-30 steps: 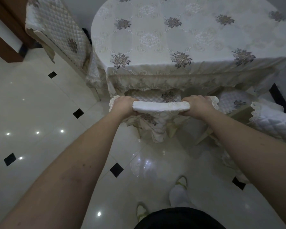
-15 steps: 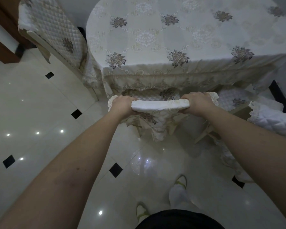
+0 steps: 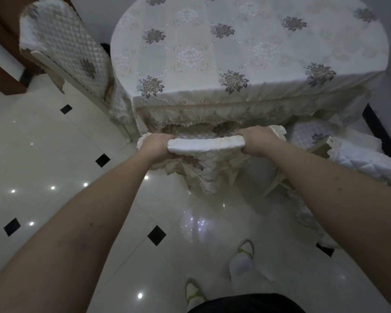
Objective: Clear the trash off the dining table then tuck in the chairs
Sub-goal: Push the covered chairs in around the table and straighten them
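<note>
A round dining table [image 3: 246, 53] wears a cream cloth with grey flower prints, and no trash shows on its top. Straight in front of me stands a chair [image 3: 205, 145] in a quilted cream cover. My left hand [image 3: 157, 145] grips the left end of its top rail. My right hand [image 3: 256, 138] grips the right end. The chair's seat lies mostly under the hanging edge of the tablecloth, and its legs show below the cover.
A second covered chair [image 3: 63, 44] stands at the table's left side, tucked against it. A third covered chair [image 3: 366, 157] sits at the right, angled away from the table. Glossy white floor tiles [image 3: 54, 143] spread to my left. My slippered feet [image 3: 242, 263] are below.
The chair I hold has slid a little farther under the tablecloth. Both hands keep the same grip on its top rail.
</note>
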Tool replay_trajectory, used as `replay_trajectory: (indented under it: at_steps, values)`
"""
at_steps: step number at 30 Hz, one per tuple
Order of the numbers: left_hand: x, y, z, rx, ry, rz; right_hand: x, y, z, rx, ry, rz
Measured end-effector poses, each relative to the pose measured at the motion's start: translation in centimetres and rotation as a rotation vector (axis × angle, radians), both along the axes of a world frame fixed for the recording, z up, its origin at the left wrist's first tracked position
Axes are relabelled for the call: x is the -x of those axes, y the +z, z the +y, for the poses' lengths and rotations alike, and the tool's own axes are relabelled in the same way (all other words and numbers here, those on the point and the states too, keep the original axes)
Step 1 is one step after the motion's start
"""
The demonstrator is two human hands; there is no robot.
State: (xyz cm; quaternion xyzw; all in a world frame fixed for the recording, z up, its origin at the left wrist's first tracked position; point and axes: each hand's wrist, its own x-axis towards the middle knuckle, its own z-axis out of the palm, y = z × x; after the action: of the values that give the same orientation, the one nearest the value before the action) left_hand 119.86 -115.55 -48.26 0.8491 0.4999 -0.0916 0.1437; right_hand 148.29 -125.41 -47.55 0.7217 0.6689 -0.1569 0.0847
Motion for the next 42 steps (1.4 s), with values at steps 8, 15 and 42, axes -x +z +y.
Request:
replay_trajectory:
  at_steps: [8,15,42]
  values:
    - [0.9,0.1,-2.2,0.057,0.02,-0.006,0.6,0.4,-2.2,0.062,0.096,-0.092]
    - [0.2,0.2,-3.8,-0.011,-0.094,0.135,-0.6,0.3,-3.9,0.069,0.125,-0.12]
    - [0.4,0.2,-6.3,-0.192,0.117,-0.116,-0.4,-1.1,-4.5,-0.171,-0.01,0.106]
